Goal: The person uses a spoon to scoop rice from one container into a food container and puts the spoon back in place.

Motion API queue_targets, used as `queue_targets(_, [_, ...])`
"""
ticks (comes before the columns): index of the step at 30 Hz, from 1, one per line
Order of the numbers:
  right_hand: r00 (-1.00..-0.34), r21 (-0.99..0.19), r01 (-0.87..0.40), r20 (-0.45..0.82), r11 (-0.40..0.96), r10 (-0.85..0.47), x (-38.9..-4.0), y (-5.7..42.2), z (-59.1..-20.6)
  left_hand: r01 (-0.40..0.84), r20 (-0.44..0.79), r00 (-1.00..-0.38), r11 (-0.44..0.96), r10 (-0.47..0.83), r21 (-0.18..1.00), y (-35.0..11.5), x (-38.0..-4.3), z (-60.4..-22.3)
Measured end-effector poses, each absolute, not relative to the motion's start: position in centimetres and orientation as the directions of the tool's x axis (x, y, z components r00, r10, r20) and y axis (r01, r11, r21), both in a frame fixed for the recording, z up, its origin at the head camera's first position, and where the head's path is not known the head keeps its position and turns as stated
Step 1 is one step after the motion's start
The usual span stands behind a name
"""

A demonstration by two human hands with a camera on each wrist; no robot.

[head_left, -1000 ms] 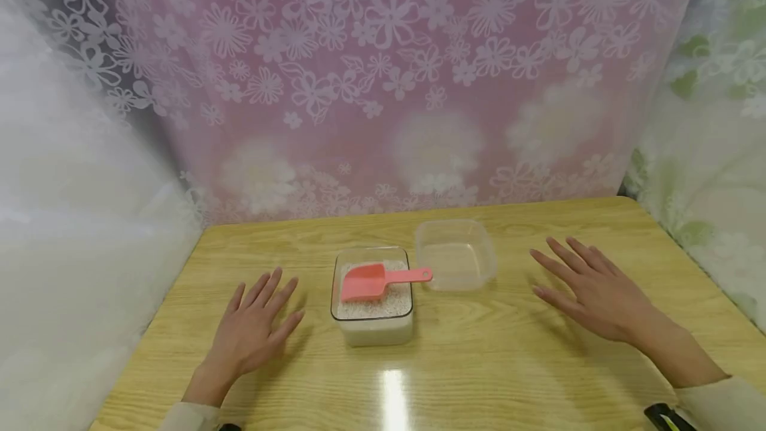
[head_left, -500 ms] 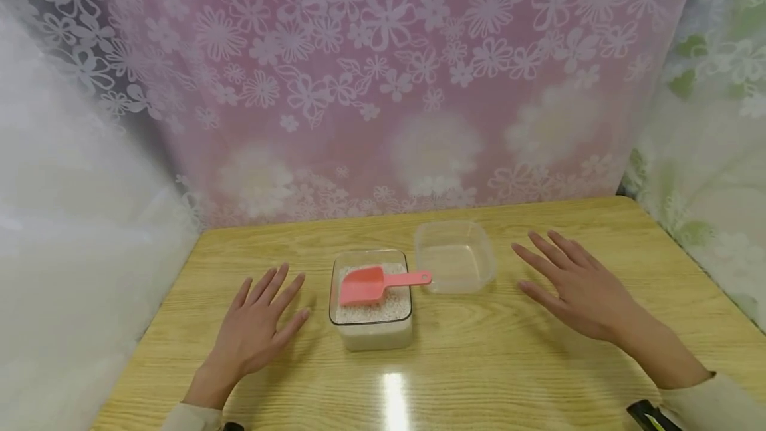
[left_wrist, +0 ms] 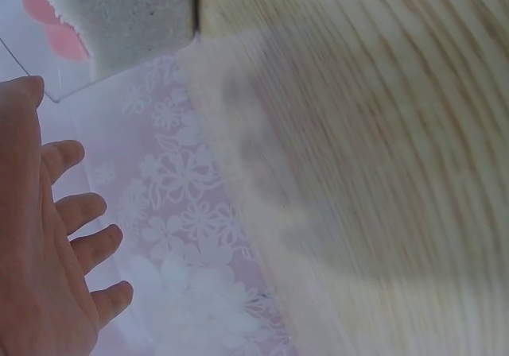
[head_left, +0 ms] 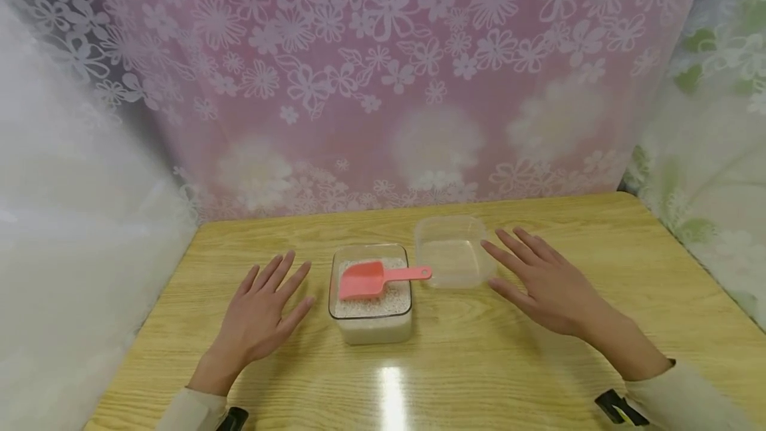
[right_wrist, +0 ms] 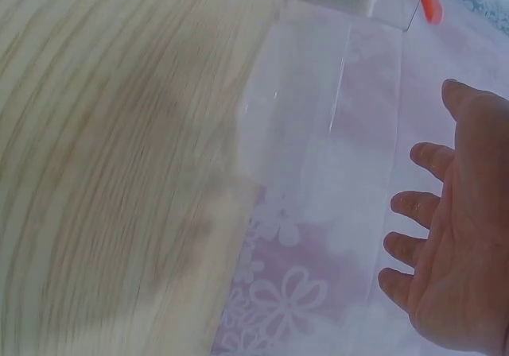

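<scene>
A clear square container of white grains [head_left: 391, 301], probably rice, stands mid-table with a pink scoop [head_left: 362, 281] lying on the grains. The scoop's handle juts over the right rim toward a clear plastic box [head_left: 451, 255] that holds nothing visible. My left hand [head_left: 257, 318] hovers left of the grain container, palm down with fingers spread, apart from it. Close by the right side of the plastic box is my right hand [head_left: 547, 285], fingers straight and spread. In the right wrist view a gap shows between those fingers and the box [right_wrist: 302, 102].
The wood-grain table [head_left: 479, 378] carries both containers. A pink flowered curtain [head_left: 383, 85] hangs behind its back edge. Pale sheeting [head_left: 78, 231] is at the left and a green-patterned curtain [head_left: 712, 171] at the right.
My right hand has moved left, up to the plastic box. The left hand has shifted slightly right and forward. Both containers and the scoop have stayed in place.
</scene>
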State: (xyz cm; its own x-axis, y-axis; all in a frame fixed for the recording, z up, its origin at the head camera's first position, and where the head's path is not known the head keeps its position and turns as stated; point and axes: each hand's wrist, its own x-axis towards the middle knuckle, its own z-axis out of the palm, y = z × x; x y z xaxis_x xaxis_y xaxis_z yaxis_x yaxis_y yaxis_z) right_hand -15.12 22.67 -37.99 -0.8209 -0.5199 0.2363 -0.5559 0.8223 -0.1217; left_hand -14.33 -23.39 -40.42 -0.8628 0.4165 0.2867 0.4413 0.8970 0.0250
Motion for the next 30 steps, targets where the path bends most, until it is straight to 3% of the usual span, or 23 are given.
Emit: queue_targets(30, [-0.795, -0.201, -0.6, 0.259, 0.774, -0.549, -15.4, 16.6, -38.2, 0.471, 0.244, -0.861, 0.881, 0.446, 0.05, -22.4, -15.3, -39.6])
